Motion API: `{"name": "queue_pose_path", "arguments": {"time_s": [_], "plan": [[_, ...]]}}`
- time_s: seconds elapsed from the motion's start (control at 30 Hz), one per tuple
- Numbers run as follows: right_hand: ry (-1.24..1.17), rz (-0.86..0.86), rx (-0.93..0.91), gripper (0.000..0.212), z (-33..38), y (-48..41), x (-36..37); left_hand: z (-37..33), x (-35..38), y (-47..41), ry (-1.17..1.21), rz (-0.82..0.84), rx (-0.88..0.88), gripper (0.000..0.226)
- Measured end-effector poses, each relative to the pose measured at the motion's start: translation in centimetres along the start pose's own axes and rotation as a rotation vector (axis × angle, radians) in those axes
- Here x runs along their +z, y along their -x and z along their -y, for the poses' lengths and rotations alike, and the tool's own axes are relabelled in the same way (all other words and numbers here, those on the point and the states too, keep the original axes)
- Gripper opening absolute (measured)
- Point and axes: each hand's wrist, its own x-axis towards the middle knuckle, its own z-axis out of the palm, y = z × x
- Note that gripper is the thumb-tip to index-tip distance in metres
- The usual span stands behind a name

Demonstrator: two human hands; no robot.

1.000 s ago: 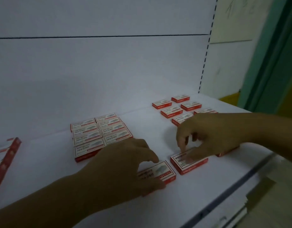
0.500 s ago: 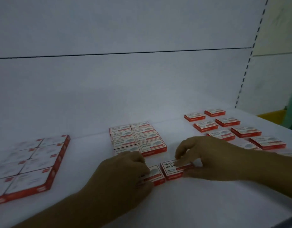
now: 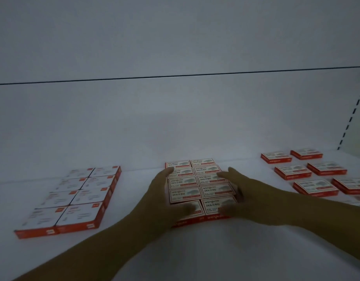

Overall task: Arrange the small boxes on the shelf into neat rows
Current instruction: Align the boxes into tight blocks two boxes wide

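**Both hands press the sides of the middle block**

The white flat shelf lies nearest, with two bare forearms coming in from six o'clock. The left hand lies flat against the nine o'clock side of the middle block of small red-and-white cardboard boxes. Its fingers are straight and its thumb lies over the nearest box. The right hand presses the three o'clock side the same way, fingers extended.

The block sits at shelf centre, two columns by five rows, with the boxes touching. At nine o'clock, well apart, is a second tight block of red-and-white boxes. At two o'clock are loose red-and-white boxes, spaced apart. Farthest back is the white back panel.
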Motion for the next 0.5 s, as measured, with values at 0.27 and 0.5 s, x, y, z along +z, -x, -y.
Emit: {"name": "queue_pose_path", "arguments": {"time_s": [0.27,0.5], "plan": [[-0.377,-0.095,-0.008,0.037,-1.1,-1.2,2.1,-0.3,2.1,-2.0,0.319,-0.165,-0.105,0.058],[-0.48,-0.164,0.032,0.047,-0.3,-2.7,0.8,-0.9,0.4,-2.7,0.421,-0.206,-0.153,0.035]]}}
